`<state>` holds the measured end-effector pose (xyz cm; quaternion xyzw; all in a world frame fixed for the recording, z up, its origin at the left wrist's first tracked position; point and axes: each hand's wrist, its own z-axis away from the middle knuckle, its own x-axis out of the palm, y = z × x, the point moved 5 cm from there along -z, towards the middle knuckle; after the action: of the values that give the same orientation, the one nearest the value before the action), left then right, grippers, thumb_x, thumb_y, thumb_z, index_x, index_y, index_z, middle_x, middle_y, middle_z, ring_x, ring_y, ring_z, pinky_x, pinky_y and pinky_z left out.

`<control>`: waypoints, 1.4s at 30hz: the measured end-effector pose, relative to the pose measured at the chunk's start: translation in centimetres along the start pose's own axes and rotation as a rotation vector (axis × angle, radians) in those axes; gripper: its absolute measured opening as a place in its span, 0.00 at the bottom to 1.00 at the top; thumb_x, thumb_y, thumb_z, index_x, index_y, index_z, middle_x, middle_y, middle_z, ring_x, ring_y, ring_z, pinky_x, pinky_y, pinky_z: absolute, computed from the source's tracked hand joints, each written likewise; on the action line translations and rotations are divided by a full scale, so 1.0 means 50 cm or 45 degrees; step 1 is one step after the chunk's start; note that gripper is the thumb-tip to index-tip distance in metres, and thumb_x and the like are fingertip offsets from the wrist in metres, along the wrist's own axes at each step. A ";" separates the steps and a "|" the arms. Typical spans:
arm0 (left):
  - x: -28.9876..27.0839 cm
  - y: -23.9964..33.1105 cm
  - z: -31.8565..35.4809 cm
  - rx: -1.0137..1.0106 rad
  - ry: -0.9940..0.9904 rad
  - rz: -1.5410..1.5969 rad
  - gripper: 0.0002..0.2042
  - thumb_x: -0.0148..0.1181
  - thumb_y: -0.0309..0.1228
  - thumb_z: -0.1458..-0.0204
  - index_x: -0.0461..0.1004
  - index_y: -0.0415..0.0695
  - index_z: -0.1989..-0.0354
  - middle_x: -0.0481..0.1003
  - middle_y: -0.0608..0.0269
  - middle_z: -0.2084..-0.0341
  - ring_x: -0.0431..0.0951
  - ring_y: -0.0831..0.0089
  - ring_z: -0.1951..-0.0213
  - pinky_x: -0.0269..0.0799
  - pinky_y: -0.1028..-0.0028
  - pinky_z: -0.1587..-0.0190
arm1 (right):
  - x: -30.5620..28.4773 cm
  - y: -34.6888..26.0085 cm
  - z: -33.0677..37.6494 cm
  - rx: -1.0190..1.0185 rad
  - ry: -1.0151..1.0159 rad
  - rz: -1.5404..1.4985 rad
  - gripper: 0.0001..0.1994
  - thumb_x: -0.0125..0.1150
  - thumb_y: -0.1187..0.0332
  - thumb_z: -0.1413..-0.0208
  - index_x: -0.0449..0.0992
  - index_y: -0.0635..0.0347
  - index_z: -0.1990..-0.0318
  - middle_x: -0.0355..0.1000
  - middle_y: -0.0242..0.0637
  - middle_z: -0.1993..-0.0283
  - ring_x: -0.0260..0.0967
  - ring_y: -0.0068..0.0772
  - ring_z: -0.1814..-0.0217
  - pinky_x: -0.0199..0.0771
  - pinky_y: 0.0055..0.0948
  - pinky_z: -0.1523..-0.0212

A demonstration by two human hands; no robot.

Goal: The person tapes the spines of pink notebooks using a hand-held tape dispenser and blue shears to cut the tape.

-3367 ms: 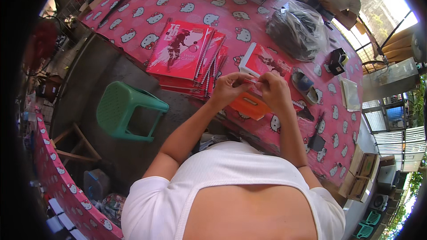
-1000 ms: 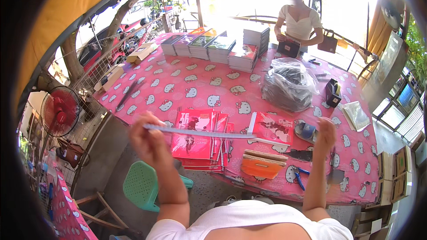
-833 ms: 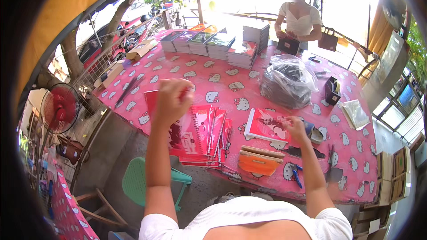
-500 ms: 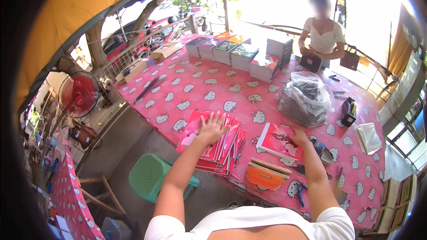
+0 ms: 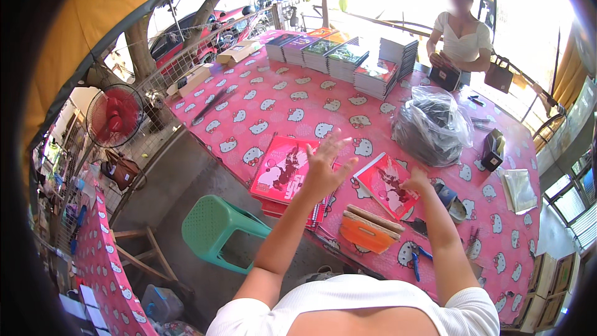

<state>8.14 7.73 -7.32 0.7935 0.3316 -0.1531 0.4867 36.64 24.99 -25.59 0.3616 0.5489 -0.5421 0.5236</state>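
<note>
My left hand is open with fingers spread, raised just off the right side of a stack of red spiral notebooks. The top notebook has a pink and dark red printed cover. To the right, another red notebook lies on the pink patterned tablecloth. My right hand grips its right edge, the fingertips partly hidden. An orange-sided holder with brown board edges stands just in front of that notebook. Blue-handled pliers lie near my right forearm.
Stacked books line the far side. A clear plastic bag of dark material sits beyond my right hand, near a black box. Across the table a person holds a dark object. A green stool stands at the near left edge.
My left hand has lifted off the notebook stack and moved right. The fanned notebooks now sit more evenly. My right hand stays at its notebook, which has turned slightly.
</note>
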 end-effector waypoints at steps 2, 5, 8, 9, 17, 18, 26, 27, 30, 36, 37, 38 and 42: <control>0.009 -0.008 0.043 -0.078 -0.026 0.106 0.26 0.60 0.44 0.49 0.67 0.48 0.43 0.58 0.53 0.37 0.57 0.57 0.35 0.39 0.43 0.36 | -0.004 -0.057 0.048 -0.076 0.220 0.014 0.36 0.76 0.60 0.70 0.63 0.66 0.54 0.68 0.55 0.51 0.66 0.53 0.45 0.68 0.43 0.50; 0.063 -0.016 0.073 -0.191 -0.105 0.445 0.24 0.63 0.38 0.50 0.68 0.46 0.44 0.61 0.52 0.39 0.58 0.62 0.36 0.49 0.60 0.35 | 0.001 -0.020 0.044 -0.128 0.291 -0.165 0.36 0.76 0.60 0.70 0.60 0.65 0.54 0.70 0.55 0.55 0.67 0.55 0.48 0.67 0.47 0.52; 0.085 -0.018 0.089 -0.216 -0.180 0.547 0.24 0.64 0.34 0.51 0.68 0.44 0.45 0.61 0.51 0.39 0.58 0.63 0.36 0.54 0.68 0.37 | 0.000 -0.028 0.055 -0.096 0.208 -0.334 0.33 0.74 0.62 0.68 0.59 0.63 0.57 0.71 0.52 0.61 0.69 0.54 0.52 0.67 0.50 0.53; 0.086 -0.009 0.088 -0.192 -0.195 0.536 0.25 0.64 0.33 0.51 0.67 0.43 0.44 0.60 0.51 0.39 0.58 0.63 0.36 0.54 0.67 0.37 | -0.007 -0.037 0.064 -0.065 0.189 -0.367 0.31 0.74 0.63 0.67 0.59 0.63 0.58 0.72 0.50 0.63 0.69 0.53 0.53 0.66 0.51 0.54; 0.105 -0.048 0.095 -0.083 0.281 0.541 0.37 0.67 0.34 0.54 0.55 0.41 0.36 0.58 0.51 0.39 0.57 0.56 0.37 0.53 0.65 0.36 | -0.169 -0.151 0.238 -0.628 0.729 -0.267 0.22 0.69 0.72 0.63 0.60 0.59 0.63 0.69 0.40 0.71 0.69 0.46 0.65 0.61 0.42 0.60; 0.087 -0.014 0.085 0.060 0.454 0.281 0.32 0.70 0.35 0.57 0.64 0.40 0.42 0.69 0.51 0.48 0.68 0.61 0.44 0.63 0.66 0.43 | -0.192 -0.167 0.267 -0.753 0.755 -0.279 0.22 0.69 0.72 0.63 0.61 0.58 0.63 0.68 0.39 0.72 0.68 0.45 0.66 0.61 0.41 0.61; 0.069 0.005 0.049 -0.223 0.115 0.435 0.13 0.69 0.34 0.57 0.75 0.41 0.67 0.78 0.58 0.72 0.78 0.71 0.69 0.72 0.73 0.67 | -0.245 -0.068 0.297 -0.634 0.865 -0.922 0.24 0.72 0.73 0.60 0.63 0.61 0.57 0.67 0.36 0.64 0.68 0.38 0.57 0.66 0.33 0.49; 0.085 -0.001 0.042 -0.220 0.053 0.497 0.13 0.69 0.33 0.57 0.74 0.40 0.67 0.78 0.59 0.72 0.78 0.72 0.69 0.72 0.73 0.66 | -0.205 -0.054 0.278 -0.578 0.527 -1.293 0.23 0.70 0.75 0.59 0.64 0.61 0.56 0.68 0.36 0.63 0.67 0.37 0.55 0.66 0.31 0.49; 0.128 -0.054 0.023 -0.224 -0.080 0.636 0.13 0.69 0.32 0.56 0.74 0.40 0.66 0.78 0.62 0.71 0.77 0.75 0.69 0.72 0.73 0.65 | -0.114 -0.040 0.257 -0.341 0.256 -1.695 0.20 0.65 0.81 0.57 0.66 0.61 0.55 0.69 0.36 0.58 0.66 0.34 0.49 0.67 0.31 0.49; 0.275 -0.216 0.075 -0.381 -0.143 0.694 0.20 0.70 0.27 0.58 0.71 0.40 0.56 0.77 0.62 0.64 0.75 0.77 0.60 0.71 0.72 0.55 | 0.046 -0.032 0.211 -0.442 0.438 -1.082 0.19 0.60 0.85 0.56 0.67 0.60 0.55 0.70 0.40 0.54 0.68 0.36 0.48 0.67 0.33 0.50; 0.273 -0.216 0.074 -0.375 -0.163 0.674 0.19 0.68 0.26 0.57 0.71 0.40 0.55 0.77 0.63 0.63 0.75 0.76 0.59 0.71 0.73 0.55 | 0.045 -0.041 0.217 -0.438 0.417 -1.184 0.20 0.59 0.85 0.56 0.67 0.60 0.54 0.70 0.41 0.54 0.68 0.37 0.48 0.67 0.33 0.50; 0.268 -0.219 0.070 -0.369 -0.181 0.653 0.19 0.67 0.26 0.55 0.71 0.39 0.53 0.77 0.63 0.62 0.75 0.76 0.59 0.70 0.73 0.54 | 0.051 -0.037 0.208 -0.472 0.464 -1.090 0.22 0.59 0.84 0.56 0.66 0.60 0.52 0.70 0.43 0.55 0.68 0.41 0.49 0.67 0.32 0.50; 0.243 -0.177 0.088 -0.418 -0.222 1.036 0.19 0.66 0.26 0.55 0.71 0.38 0.53 0.76 0.64 0.60 0.74 0.76 0.57 0.69 0.72 0.53 | 0.038 -0.055 0.234 -0.375 0.426 -1.089 0.19 0.58 0.84 0.55 0.68 0.61 0.53 0.72 0.44 0.58 0.71 0.41 0.54 0.70 0.33 0.55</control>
<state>11.42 11.18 -22.20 0.7558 -0.0300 0.0393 0.6530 35.77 12.88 -25.22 0.1078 0.7960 -0.5596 0.2039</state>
